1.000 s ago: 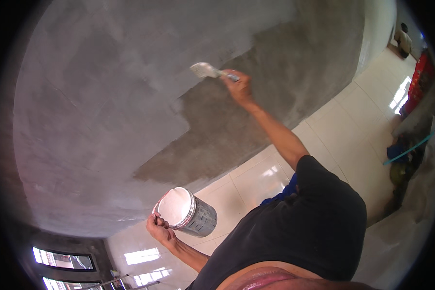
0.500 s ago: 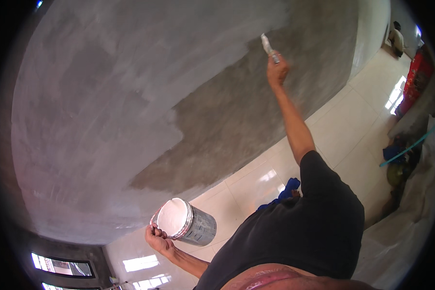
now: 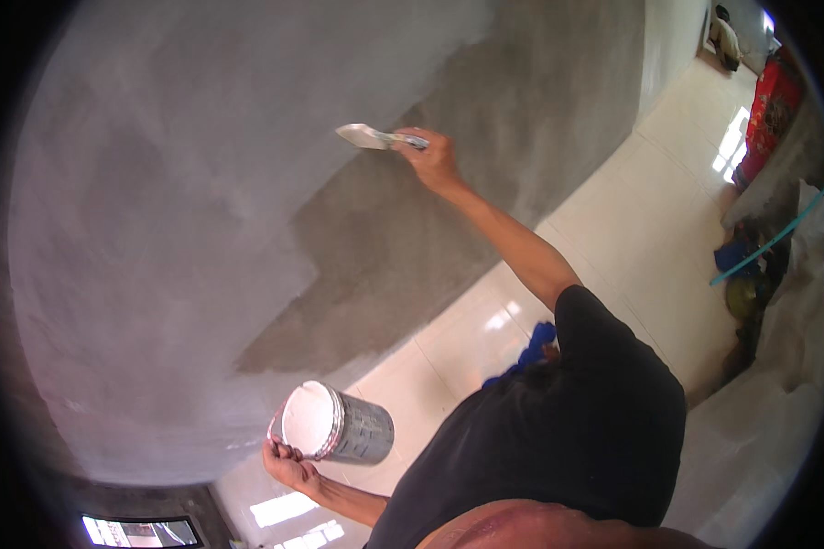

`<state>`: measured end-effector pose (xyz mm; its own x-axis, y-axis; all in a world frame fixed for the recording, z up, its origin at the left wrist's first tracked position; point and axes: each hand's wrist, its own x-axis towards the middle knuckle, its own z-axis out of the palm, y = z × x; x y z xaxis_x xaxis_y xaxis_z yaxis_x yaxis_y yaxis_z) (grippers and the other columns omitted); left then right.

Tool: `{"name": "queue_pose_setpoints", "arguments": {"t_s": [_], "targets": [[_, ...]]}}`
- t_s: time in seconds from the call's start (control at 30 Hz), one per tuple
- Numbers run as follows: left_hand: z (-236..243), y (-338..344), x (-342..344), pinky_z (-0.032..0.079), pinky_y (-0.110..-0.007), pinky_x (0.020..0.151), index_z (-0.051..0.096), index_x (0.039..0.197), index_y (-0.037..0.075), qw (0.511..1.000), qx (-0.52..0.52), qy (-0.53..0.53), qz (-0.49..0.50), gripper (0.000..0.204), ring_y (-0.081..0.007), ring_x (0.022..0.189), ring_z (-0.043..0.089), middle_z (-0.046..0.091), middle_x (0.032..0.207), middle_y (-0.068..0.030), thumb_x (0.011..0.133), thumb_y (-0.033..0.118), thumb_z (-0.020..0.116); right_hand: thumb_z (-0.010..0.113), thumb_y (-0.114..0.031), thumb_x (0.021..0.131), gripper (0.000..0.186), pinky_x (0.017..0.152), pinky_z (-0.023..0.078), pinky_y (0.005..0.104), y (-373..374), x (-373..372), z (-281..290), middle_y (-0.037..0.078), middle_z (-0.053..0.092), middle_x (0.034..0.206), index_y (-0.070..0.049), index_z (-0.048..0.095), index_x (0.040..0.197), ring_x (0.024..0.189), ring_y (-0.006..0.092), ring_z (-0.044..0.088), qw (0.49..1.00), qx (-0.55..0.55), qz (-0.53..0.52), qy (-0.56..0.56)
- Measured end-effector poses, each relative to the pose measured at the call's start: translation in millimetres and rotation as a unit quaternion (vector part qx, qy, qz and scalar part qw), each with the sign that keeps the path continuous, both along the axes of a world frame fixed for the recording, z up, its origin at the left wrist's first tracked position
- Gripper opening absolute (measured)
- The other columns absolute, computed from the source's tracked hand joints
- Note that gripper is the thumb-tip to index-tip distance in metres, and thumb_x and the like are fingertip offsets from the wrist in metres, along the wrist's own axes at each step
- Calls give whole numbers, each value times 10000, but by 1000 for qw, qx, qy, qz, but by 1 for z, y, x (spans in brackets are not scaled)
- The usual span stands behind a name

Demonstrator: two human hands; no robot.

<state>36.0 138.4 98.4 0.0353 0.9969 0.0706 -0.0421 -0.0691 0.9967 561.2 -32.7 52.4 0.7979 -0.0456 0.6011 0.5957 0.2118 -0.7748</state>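
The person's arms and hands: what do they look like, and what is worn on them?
Both forearms are bare; the left hand and right hand wear no gloves. A short black sleeve covers the right upper arm. No watch or ring is visible.

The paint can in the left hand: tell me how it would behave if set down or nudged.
The paint can looks nearly full of white paint, so probably heavy. It is lidless and tilted in the left hand, so a nudge could spill it. On its side, the round body would likely roll.
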Motion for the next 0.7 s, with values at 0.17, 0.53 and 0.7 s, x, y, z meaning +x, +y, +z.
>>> {"name": "queue_pose_setpoints", "arguments": {"t_s": [0.17, 0.53, 0.7], "targets": [[-2, -4, 3, 130, -218, 385, 529, 737, 97, 998, 0, -32, 46, 243, -21, 410, 174, 282, 504, 97, 938, 222, 477, 768, -159, 801, 238, 709, 510, 317, -54, 95, -38, 119, 728, 864, 3, 722, 969, 751, 173, 659, 994, 24, -102, 20], [10, -22, 14, 143, -222, 397, 552, 761, 95, 996, -17, -36, 85, 235, -22, 420, 204, 290, 511, 101, 938, 227, 474, 692, -111, 848, 191, 680, 502, 381, -103, 155, -15, 174, 701, 866, 32, 693, 975, 791, 309, 681, 934, 8, -358, 5], [14, -28, 12, 141, -229, 395, 563, 822, 101, 998, -10, 0, 57, 227, -22, 413, 202, 301, 509, 101, 954, 264, 476, 692, -91, 841, 157, 587, 451, 428, -22, 83, 2, 163, 625, 772, -1, 671, 968, 673, 365, 603, 957, -30, -280, -70]]}}
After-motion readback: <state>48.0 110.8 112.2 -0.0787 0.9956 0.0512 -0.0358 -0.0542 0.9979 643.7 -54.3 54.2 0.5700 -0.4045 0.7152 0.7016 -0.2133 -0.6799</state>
